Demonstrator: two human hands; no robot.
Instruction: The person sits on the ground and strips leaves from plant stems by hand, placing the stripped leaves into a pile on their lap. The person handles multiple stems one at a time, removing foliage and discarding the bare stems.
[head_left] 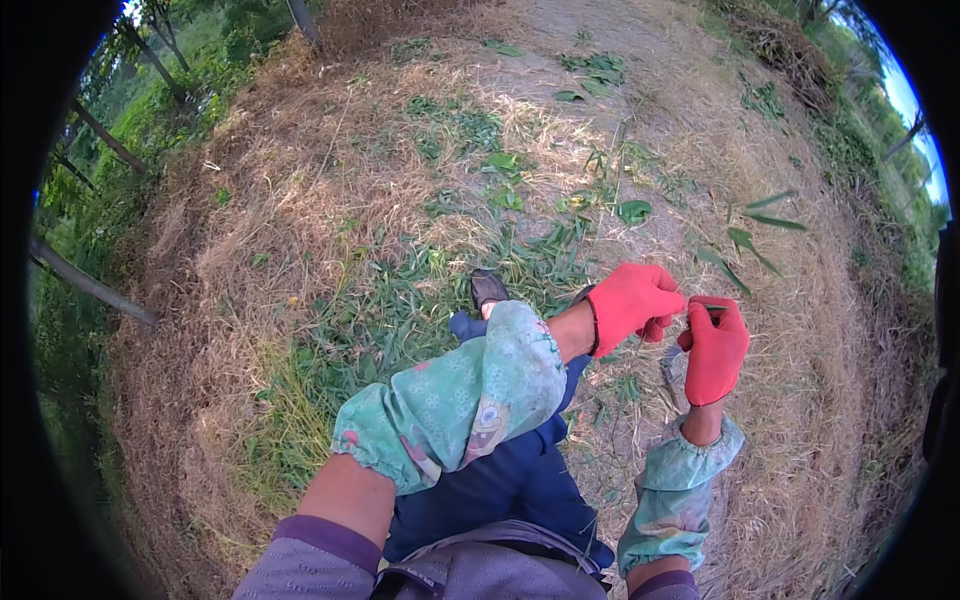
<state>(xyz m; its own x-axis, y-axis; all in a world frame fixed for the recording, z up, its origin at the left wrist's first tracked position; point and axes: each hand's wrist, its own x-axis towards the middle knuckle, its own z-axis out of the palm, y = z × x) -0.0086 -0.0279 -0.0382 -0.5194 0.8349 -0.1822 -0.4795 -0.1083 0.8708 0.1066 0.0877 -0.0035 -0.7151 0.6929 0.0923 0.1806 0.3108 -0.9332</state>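
Observation:
My left hand [635, 308], in a red glove, is closed with its fingertips pinched together. It meets my right hand [716, 350], also red-gloved, whose fingers are curled closed around a small dark green plant piece [714, 312]. What the left fingertips pinch is too small to make out. Just beyond the hands show several long narrow green leaves [745, 245]; whether they hang from a stem in my grip or are loose, I cannot tell. Both forearms wear pale green patterned sleeve covers [470, 400].
Cut green leaves [365, 325] lie scattered around my dark shoe [488, 288]. Dry straw-coloured grass [260, 200] covers the ground. Thin tree trunks [95, 285] and green undergrowth stand at the left. A bare dirt path [660, 60] runs ahead, with brush along the right side.

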